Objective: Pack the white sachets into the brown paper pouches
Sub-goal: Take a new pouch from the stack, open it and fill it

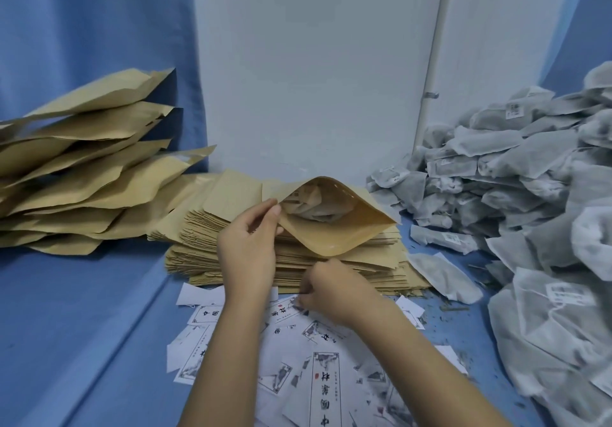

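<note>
At centre of the bench [99,327], on top of the flat stack, one brown paper pouch [334,231] is sitting with its mouth gaping toward the camera. White sachets [314,209] are already lying inside it.

Left hand [248,248] is pinching the near-left lip of the mouth between thumb and fingers, holding it open. Right hand [331,289] is working just below the pouch, fingers curled down and pinching the edge of a printed slip [288,310] among the loose slips scattered in front.

Stack of empty pouches [364,271] is lying under the open one. Filled pouches [82,175] are heaping at far left, and the loose sachet pile [530,195] is banking up at right, well apart from both hands.

Judgement: sachet loading is looking done for this pouch, and the slip-insert step is now running. Next move is calling for one slip lifted clear of its neighbours, then slid in past the sachets with the mouth held wide.
</note>
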The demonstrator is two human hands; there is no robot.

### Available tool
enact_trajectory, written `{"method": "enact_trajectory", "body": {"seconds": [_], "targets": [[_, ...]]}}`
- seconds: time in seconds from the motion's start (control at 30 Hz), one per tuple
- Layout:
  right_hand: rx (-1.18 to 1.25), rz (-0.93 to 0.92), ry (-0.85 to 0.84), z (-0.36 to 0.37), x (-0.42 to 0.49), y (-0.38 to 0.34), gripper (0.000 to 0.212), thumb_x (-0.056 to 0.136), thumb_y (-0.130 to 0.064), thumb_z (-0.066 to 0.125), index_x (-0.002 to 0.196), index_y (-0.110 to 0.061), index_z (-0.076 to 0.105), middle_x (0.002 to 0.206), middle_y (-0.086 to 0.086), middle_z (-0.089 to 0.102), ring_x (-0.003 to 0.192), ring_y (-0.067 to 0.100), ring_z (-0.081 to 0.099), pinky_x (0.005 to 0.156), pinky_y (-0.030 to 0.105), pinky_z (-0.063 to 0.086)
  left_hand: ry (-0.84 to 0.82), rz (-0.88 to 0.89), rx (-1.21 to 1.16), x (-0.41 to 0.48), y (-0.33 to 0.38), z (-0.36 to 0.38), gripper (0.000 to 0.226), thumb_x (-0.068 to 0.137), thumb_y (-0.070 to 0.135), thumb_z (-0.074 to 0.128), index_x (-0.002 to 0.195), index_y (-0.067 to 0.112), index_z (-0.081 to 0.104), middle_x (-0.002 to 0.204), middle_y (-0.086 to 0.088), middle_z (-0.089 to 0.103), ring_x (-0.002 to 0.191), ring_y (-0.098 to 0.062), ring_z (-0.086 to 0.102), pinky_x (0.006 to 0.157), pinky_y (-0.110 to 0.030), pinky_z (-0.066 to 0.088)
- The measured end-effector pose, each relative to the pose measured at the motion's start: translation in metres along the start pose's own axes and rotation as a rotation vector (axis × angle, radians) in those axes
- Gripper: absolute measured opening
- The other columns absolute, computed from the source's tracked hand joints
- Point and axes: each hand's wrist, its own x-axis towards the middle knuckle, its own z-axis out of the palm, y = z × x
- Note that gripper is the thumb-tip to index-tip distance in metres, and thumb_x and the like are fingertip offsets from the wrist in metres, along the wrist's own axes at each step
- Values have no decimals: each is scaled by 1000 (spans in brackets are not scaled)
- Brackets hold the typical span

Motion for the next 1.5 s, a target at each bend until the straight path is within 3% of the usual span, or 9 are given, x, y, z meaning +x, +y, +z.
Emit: {"method": "enact_trajectory", "body": {"seconds": [0.13,0.27,0.43,0.63,0.83,0.97,1.07,1.33,1.5], "targets": [[-46,168,47,20,0,-12,51,87,-57,57,74,-8,57,80,6,57,85,27,54,61,28,36,-7,10,2,0,-1,2,18,89,16,64,85,33,69,77,19,70,68,2,66,72,-19,51],[-90,188,71,36,1,-25,56,88,-56,55,108,-5,61,119,11,49,107,28,53,72,31,31,-8,17,5,0,-2,1,18,89,16,63,85,33,69,76,20,71,70,3,66,75,-23,52],[-58,243,122,36,-2,-24,58,84,-59,58,112,-9,58,119,8,51,111,28,52,78,35,33,8,18,-7,0,-4,0,19,89,15,63,86,33,69,78,21,71,72,4,66,75,-24,52],[-45,107,320,33,-11,-27,14,90,-20,56,103,-16,58,107,4,61,98,29,58,71,31,32,10,18,-12,0,-5,2,21,88,16,64,83,35,70,88,14,72,91,-7,67,90,-37,53],[166,-175,421,-15,-19,-24,16,83,-16,59,91,-27,69,88,-8,68,82,15,61,68,29,46,6,21,4,1,-4,2,21,88,16,64,82,36,69,87,17,72,95,-10,67,89,-25,51],[451,-205,968,-51,-28,-12,16,85,-4,55,90,-16,65,89,-1,65,83,14,58,76,31,46,7,14,-8,2,-6,1,18,89,15,63,88,31,70,92,12,72,96,-12,66,93,-33,51],[305,-224,1240,-58,-33,0,13,85,4,55,91,-4,63,87,5,61,81,19,53,74,25,41,11,-6,-29,-1,-6,2,18,89,16,63,87,32,70,97,9,72,100,-11,66,95,-39,51],[-96,-97,770,-31,-2,-4,11,89,-13,59,90,-11,69,83,5,63,85,27,53,56,31,33,30,86,86,-9,0,9,13,90,18,62,96,21,74,93,12,71,87,6,63,78,-8,46],[-155,146,562,-49,32,-4,20,88,-4,55,71,-11,46,62,2,34,72,28,50,59,30,33,26,109,68,-12,2,15,14,90,15,62,98,16,74,91,13,70,82,16,59,72,0,40]]}}
